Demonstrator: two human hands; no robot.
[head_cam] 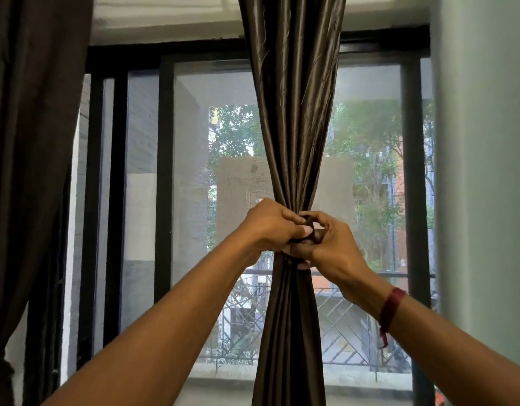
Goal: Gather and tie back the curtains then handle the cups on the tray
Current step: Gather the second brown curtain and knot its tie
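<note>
A glossy brown curtain (pixel 293 112) hangs down the middle of the window, bunched into a narrow waist at hand height. Around that waist runs a dark tie-back band (pixel 309 227). My left hand (pixel 270 227) grips the band from the left, fingers curled and thumb pressed on it. From the right, my right hand (pixel 332 244) pinches the same band, fingers curled round the bunched fabric. A red thread is tied on my right wrist. No cups or tray are in view.
A second dark curtain (pixel 33 142) hangs loose along the left edge. Behind is a black-framed window (pixel 165 171) with a mesh screen, a balcony railing and trees outside. A pale green wall (pixel 484 171) stands at the right.
</note>
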